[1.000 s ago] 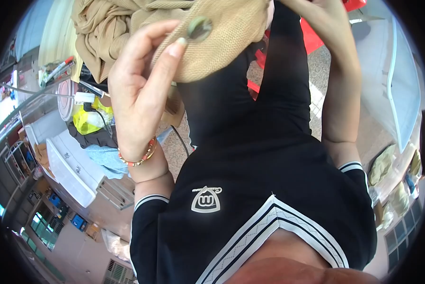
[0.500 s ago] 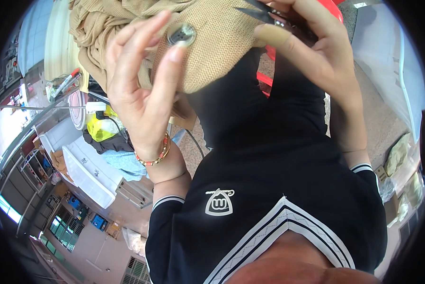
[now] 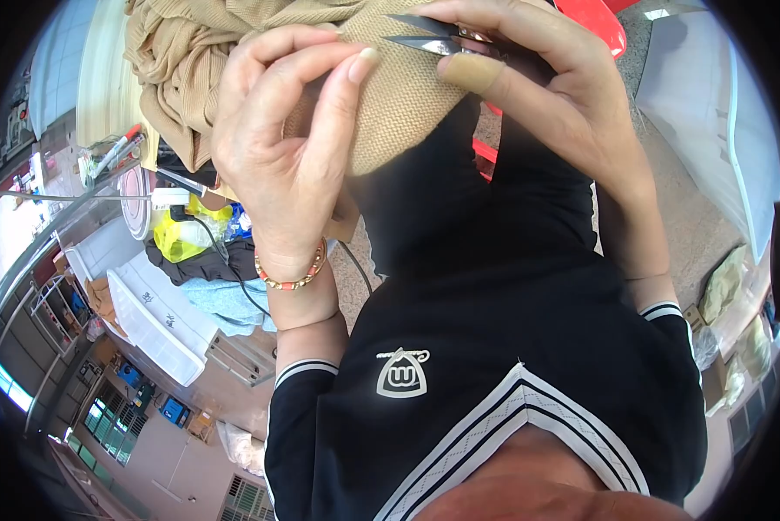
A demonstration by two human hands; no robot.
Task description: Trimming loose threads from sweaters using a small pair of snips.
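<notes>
Tan knitted fabric [image 3: 403, 113] hangs at the top of the view, above my lap. My left hand [image 3: 277, 165] is in front of its left part, with thumb and fingertips pinched together. What they hold, if anything, is hidden; the round button seen earlier does not show now. My right hand [image 3: 555, 104] grips small dark thread snips [image 3: 425, 44] by the handles. Their two blades are parted over the fabric, with the tips pointing left toward my left fingertips. A tan cover wraps my right thumb.
A heap of the same tan knit [image 3: 177, 69] lies at upper left. Below it are a yellow plastic bag [image 3: 177, 236], a light blue cloth [image 3: 229, 304] and a white bin [image 3: 151, 321]. A red stool [image 3: 597, 26] shows at upper right, near a translucent sheet [image 3: 694, 130].
My left hand has moved slightly right, its fingers closing from spread to a pinch and covering the button. My right hand has brought the snips left and down, and both blades now show apart.
</notes>
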